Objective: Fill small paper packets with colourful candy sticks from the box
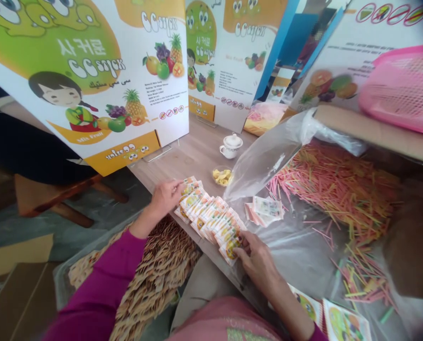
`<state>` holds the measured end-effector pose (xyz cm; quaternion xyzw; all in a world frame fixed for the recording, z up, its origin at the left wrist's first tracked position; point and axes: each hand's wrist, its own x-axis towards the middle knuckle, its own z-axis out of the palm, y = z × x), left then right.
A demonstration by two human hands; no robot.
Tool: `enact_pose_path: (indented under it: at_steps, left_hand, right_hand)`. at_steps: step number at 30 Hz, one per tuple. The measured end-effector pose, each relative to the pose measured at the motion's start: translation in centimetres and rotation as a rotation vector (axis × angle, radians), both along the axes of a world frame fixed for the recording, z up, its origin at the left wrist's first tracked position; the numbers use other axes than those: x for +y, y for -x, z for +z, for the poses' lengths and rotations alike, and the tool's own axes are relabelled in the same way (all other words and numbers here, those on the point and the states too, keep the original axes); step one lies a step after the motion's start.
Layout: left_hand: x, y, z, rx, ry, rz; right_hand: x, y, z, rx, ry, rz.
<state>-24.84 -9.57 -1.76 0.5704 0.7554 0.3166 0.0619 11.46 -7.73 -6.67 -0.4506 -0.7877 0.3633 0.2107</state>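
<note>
Head view: the left hand (164,199) closes over the far end of a fanned row of printed candy sachets (209,220), just below centre, while the right hand (256,263) pinches the row's near end between thumb and fingers. Loose pink and yellow candy sticks (334,189) lie heaped on clear plastic sheeting (304,246) at three o'clock, and a small white lidded pot (231,146) stands at twelve o'clock.

Left hand (166,199) on far end of overlapping row of orange-and-white candy sachets (211,222), right hand (256,260) pinching near end. Loose pink-and-yellow candy sticks (334,194) on clear plastic sheet (296,241) at 3 o'clock; small white ceramic teapot (232,146) at 12.
</note>
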Motion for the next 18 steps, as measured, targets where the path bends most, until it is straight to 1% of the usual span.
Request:
enact_pose_path:
  at_steps: [2,3,5,7,9,13,15,18]
  left_hand:
    - [2.2,2.1,1.2,0.047,0.076,0.037]
    - [3.3,3.0,1.5,0.038,0.148,0.035]
    - [5.1,4.1,1.7,-0.045,0.300,0.023]
    - [5.9,4.5,1.3,-0.137,0.402,0.015]
    - [5.6,4.5,0.4,-0.180,0.433,0.015]
    - [3.6,3.9,-1.1,-0.216,0.423,0.034]
    - [3.0,3.8,-1.2,-0.243,0.406,0.040]
    - [3.1,3.8,-0.6,-0.320,0.393,0.022]
  right_hand:
    - [0.0,0.0,-0.1,0.011,-0.018,-0.006]
    - [-0.1,0.0,-0.2,0.019,-0.027,-0.009]
    - [-0.1,0.0,-0.3,0.040,-0.039,-0.012]
    - [-0.1,0.0,-0.4,0.056,-0.037,-0.007]
    - [-0.2,-0.1,-0.5,0.067,-0.032,0.001]
    - [-0.1,-0.2,-0.6,0.078,-0.017,0.000]
    - [-0.1,-0.2,-0.7,0.071,-0.002,-0.001]
    - [-0.1,0.0,-0.6,0.061,0.012,-0.005]
